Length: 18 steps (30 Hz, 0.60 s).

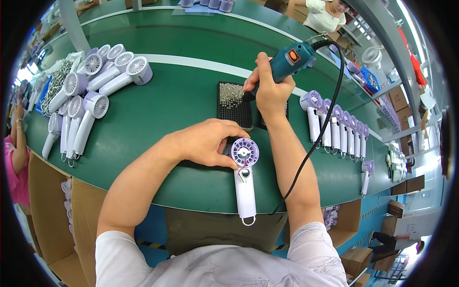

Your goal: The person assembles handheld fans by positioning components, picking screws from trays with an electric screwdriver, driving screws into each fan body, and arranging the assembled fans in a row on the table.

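Green table (181, 93), with a small white and purple fan (245, 193) face up at the front, its handle poking past the edge. The left hand (210, 143) pinches its round head; the right hand (273, 91) is wrapped around a teal power tool (283, 64). A bump could knock the fan off, or pressing could squash its loose wires (244, 165). The tool's orange label (292, 56) has dark marks I can't read.

Factory workshop, green workbench (158, 110), handheld fans (246, 193) (many alike), cardboard boxes (88, 215)
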Motion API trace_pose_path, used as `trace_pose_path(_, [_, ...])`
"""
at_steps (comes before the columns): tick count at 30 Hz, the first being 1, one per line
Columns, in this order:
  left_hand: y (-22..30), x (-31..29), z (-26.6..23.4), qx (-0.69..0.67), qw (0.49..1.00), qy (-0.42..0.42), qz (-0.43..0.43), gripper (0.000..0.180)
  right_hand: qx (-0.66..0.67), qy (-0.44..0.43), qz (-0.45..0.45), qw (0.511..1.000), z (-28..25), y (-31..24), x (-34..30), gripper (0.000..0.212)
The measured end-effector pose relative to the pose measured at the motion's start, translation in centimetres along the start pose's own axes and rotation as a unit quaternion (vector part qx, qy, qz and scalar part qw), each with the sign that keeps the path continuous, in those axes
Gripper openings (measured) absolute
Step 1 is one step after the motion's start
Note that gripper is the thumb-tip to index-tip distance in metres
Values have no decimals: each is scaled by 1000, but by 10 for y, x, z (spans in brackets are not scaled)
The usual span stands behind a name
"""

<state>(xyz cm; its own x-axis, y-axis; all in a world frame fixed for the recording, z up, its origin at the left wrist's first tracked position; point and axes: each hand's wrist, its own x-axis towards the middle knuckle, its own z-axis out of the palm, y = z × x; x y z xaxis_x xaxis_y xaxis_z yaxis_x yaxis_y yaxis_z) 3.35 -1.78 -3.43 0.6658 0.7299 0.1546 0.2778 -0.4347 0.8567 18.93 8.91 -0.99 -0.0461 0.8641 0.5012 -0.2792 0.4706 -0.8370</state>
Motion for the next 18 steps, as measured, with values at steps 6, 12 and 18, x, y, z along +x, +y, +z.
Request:
trace_pose_path(6, [-1,1,3,3,1000,-1,-3,64,20,18,-17,999,-2,-23,-1,25])
trace_pose_path(12, [1,-1,-2,-15,1000,16,-6,58,69,9,-24,997,-19,-79,-21,28])
trace_pose_path(18, [0,2,1,-21,1000,4,-22,61,80,-54,-34,995,-47,-108,-61,37])
